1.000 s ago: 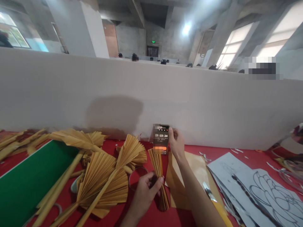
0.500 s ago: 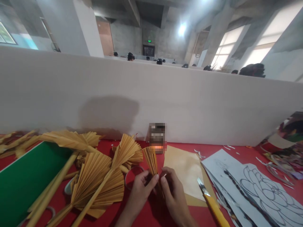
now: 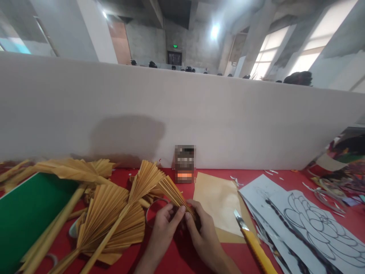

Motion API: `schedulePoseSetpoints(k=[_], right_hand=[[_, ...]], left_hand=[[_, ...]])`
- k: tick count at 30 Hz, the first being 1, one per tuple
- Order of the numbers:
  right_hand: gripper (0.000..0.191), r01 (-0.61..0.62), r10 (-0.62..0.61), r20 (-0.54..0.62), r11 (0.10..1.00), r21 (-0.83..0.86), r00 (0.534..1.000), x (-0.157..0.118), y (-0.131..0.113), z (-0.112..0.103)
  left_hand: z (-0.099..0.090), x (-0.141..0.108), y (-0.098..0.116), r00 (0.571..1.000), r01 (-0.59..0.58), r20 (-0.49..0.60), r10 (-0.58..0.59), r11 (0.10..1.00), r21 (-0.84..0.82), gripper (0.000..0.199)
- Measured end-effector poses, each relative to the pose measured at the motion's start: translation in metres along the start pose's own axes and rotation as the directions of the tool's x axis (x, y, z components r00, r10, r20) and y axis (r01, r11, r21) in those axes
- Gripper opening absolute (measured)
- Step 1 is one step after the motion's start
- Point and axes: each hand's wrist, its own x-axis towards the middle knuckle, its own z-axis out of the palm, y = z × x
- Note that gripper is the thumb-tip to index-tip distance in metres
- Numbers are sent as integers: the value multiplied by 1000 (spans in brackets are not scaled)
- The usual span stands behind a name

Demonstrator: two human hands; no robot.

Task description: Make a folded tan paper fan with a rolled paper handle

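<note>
Between my hands is a strip of pleated brown paper [image 3: 173, 191], its folds fanned a little at the upper left end. My left hand [image 3: 166, 224] pinches it from the left, thumb on top near the middle. From the other side my right hand [image 3: 203, 228] grips the lower end, thumb close to the left thumb; part of the paper is hidden behind these fingers. Just left of my left hand lies a roll of tape [image 3: 148, 215]. Finished-looking pleated paper fans [image 3: 108, 213] on rolled paper stems spread over the left side.
A green board [image 3: 31, 217] lies at far left. Brown paper sheets [image 3: 218, 201], a yellow utility knife [image 3: 253, 243] with its blade out, and flower line drawings [image 3: 322, 220] are at right. A white partition [image 3: 182, 114] stands behind, with a pixelated upright object [image 3: 185, 163] before it.
The pleated paper has tilted over to the left, its fanned end now near the other fans. My hands have drawn closer together on it. The whole view has shifted slightly.
</note>
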Motion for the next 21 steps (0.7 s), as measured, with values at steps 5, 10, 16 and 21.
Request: schedulePoseSetpoints(k=[5, 10, 16, 21], right_hand=[[33, -14, 14, -29, 1000, -6, 999, 2, -1, -1], [34, 6, -7, -58, 1000, -3, 998, 4, -6, -1], [34, -6, 5, -80, 1000, -14, 997, 4, -11, -2], [33, 7, -12, -104, 999, -42, 995, 4, -6, -4]], left_hand=[[-2, 2, -2, 1000, -15, 15, 14, 1000, 26, 44], [-1, 1, -1, 998, -52, 34, 49, 996, 70, 43], [4, -1, 6, 999, -41, 14, 39, 994, 99, 46], [2, -1, 4, 1000, -26, 2, 26, 993, 113, 47]])
